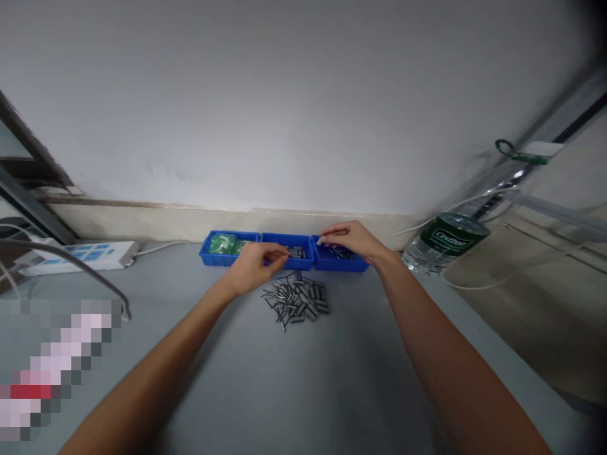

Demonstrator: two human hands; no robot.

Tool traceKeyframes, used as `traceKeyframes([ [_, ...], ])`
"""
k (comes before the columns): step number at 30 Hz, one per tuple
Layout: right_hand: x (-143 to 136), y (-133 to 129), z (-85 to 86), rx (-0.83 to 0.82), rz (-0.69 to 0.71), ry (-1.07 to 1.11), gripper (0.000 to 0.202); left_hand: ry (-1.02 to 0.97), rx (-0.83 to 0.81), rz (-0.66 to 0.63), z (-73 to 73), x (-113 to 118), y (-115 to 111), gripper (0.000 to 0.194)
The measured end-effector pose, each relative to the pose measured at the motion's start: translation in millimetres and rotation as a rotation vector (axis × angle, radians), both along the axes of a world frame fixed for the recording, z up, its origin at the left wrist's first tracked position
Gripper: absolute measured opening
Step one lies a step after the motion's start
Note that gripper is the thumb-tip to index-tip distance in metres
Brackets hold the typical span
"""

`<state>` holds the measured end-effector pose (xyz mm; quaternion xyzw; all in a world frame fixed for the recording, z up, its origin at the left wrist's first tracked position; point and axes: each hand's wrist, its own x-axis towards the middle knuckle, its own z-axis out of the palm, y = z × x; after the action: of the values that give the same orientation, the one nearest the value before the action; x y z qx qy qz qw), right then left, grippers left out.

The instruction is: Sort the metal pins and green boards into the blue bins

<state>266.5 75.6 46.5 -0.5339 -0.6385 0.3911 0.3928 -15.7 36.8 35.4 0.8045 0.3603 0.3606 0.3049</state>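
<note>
My left hand (253, 265) is over the left part of the middle blue bin (308, 262), fingers curled together in a pinch; whatever lies between them is hidden. Small grey metal cylinders (298, 252) lie in that bin. Above the right blue bin (339, 264), which holds small dark pieces (342, 254), my right hand (353, 239) is closed, with a tiny pale spot at its fingertips too small to name. In front of the bins, a loose pile of thin metal pins and short metal cylinders (296, 298) rests on the grey table (303, 379).
The left blue bin (215, 260) contains green circuit boards (222, 242) in clear wrapping. A white power strip (90, 256) with cables sits at the left. On the right stands a large water bottle (443, 243) near the table's edge. A pale wall (284, 114) rises behind.
</note>
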Motion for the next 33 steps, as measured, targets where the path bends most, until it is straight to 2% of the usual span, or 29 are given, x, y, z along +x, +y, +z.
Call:
traceKeyframes([
  [3,-12,-25,4.0,-0.069,0.14,0.236,0.031,-0.228,-0.208,0.018,-5.7,5,3,0.021],
  [6,-25,-37,-1.8,-0.063,0.173,0.298,0.029,-0.314,-0.327,-0.033,-10.5,11,4,0.023],
  [11,-42,-34,-13.2,-0.061,0.239,0.315,0.027,-0.369,-0.356,-0.034,-19.6,19,2,0.023],
  [15,-43,-27,-9.6,0.007,0.256,0.22,0.026,-0.405,-0.31,0.1,-27.4,20,8,0.018],
  [17,-31,-21,-7.1,0.084,0.165,0.067,0.02,-0.379,-0.248,0.213,-30.4,17,11,0.014],
  [18,-21,-19,-6.8,0.133,0.069,-0.075,0.014,-0.357,-0.221,0.254,-31.7,15,13,0.014],
  [20,0,-15,-8.8,0.212,-0.133,-0.467,0.008,-0.321,-0.179,0.309,-33.8,12,15,0.017],
  [21,10,-14,-11.1,0.201,-0.227,-0.647,0.007,-0.306,-0.15,0.33,-34.4,11,16,0.018],
  [22,18,-13,-14.2,0.166,-0.282,-0.805,0.012,-0.291,-0.109,0.351,-34.6,11,15,0.018],
  [24,28,-11,-21.6,0.104,-0.257,-0.987,0.025,-0.243,-0.013,0.377,-33.6,11,13,0.018],
  [26,28,-9,-28.2,0.096,-0.192,-1.042,0.037,-0.145,0.044,0.327,-30.9,12,9,0.02],
  [30,19,-6,-32.6,0.131,-0.04,-0.949,0.045,0.188,0.107,0.011,-28.8,14,0,0.028],
  [33,16,-6,-28.4,0.066,0.046,-0.854,0.05,0.401,0.218,-0.129,-34.8,16,-4,0.046],
])
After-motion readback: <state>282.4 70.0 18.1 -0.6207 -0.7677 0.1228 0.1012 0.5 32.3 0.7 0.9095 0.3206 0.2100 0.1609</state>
